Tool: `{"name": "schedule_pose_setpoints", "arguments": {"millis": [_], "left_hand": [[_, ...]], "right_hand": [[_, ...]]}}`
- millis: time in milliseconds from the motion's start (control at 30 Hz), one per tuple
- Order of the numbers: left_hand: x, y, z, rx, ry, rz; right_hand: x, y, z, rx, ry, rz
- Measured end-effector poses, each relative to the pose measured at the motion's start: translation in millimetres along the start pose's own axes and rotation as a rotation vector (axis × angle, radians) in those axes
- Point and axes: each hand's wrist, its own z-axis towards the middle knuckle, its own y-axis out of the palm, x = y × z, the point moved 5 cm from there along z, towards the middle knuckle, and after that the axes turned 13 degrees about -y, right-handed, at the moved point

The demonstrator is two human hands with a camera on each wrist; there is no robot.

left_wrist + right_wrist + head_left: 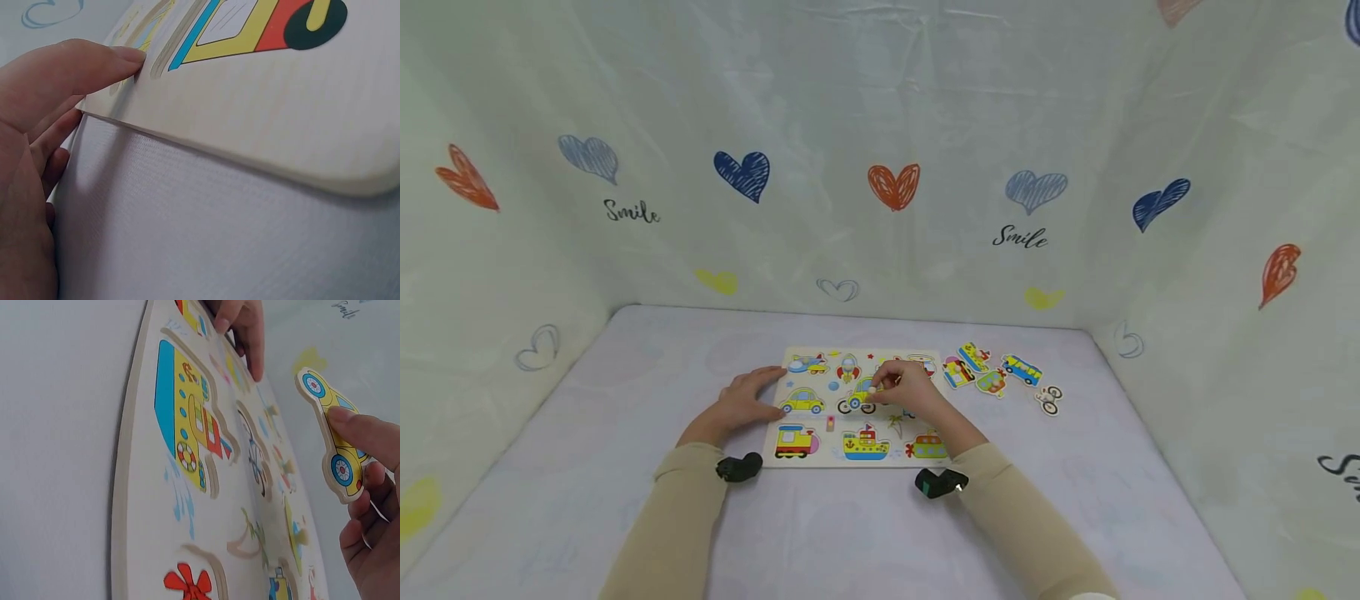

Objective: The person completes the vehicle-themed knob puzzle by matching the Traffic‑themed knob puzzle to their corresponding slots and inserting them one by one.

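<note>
A wooden puzzle board (830, 451) with printed vehicle shapes lies flat on the table. My right hand (913, 392) pinches a yellow car puzzle piece (339, 439) between thumb and fingers, holding it above the middle of the board. The car is tilted up, its printed face and blue wheels showing in the right wrist view. Below it is the board's bicycle recess (254, 459). My left hand (741, 404) rests at the board's left edge, its thumb (106, 65) lying on the top surface and the other fingers along the side.
Right of the board lie loose pieces: a ship (973, 357), a train (957, 372), a submarine (992, 382), a blue and yellow bus (1022, 369) and a bicycle (1049, 400). A white curtain (820, 242) printed with hearts stands around the table.
</note>
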Motion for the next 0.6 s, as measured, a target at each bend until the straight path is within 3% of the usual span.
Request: {"name": "schedule_pose_setpoints", "arguments": {"millis": [267, 600], "left_hand": [[-3.0, 1.0, 0.3, -0.011, 0.014, -0.004], [-2.0, -2.6, 2.0, -0.045, 0.000, 0.004]], "right_hand": [[-10.5, 21.9, 8.4, 0.007, -0.012, -0.019], [-19.3, 51.5, 15.2, 0.061, 0.067, 0.018]]}}
